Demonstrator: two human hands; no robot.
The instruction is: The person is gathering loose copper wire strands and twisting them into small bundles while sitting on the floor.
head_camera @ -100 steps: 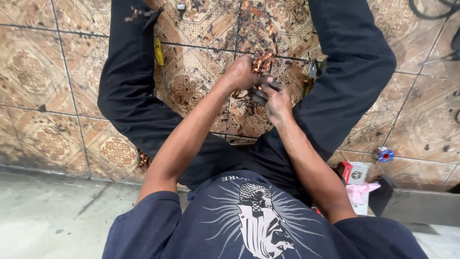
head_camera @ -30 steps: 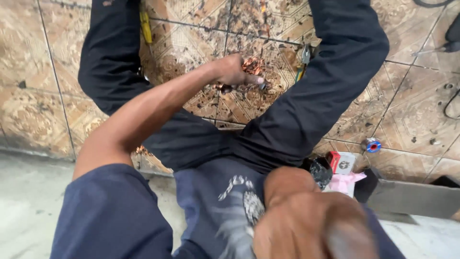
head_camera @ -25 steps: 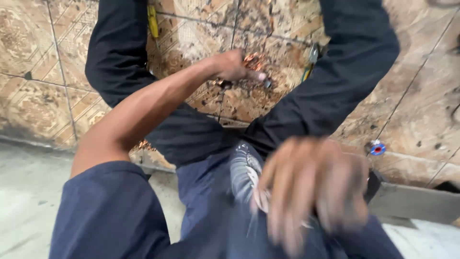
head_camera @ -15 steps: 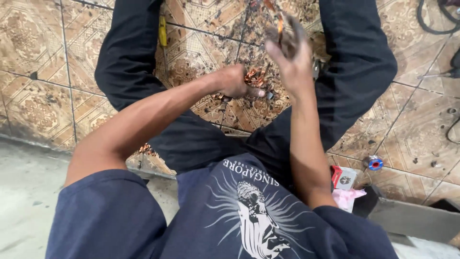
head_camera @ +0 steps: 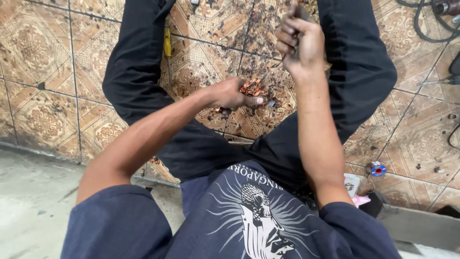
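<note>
1. a person sits on a patterned tile floor (head_camera: pixel 43 110) with legs in black trousers (head_camera: pixel 139 81) spread toward the top of the frame, seen from above.
2. the left hand (head_camera: pixel 232 94), at centre frame, is closed around a tangle of copper wire (head_camera: pixel 252 88), thumb pressed along its lower edge; the tangle sits just above the floor between the legs.
3. the right hand (head_camera: pixel 299 41), raised in the upper centre-right, is curled shut, and thin wire strands (head_camera: pixel 273 67) run down from it to the tangle; what else it grips cannot be told.
4. copper scraps and dark grime litter the tiles around the tangle.
5. a yellow-handled tool (head_camera: pixel 167 42) lies beside the leg at upper left.
6. a small red-and-blue spool (head_camera: pixel 377 169) rests on the tiles at lower right, with black cables (head_camera: pixel 426 24) coiled in the upper right corner.
</note>
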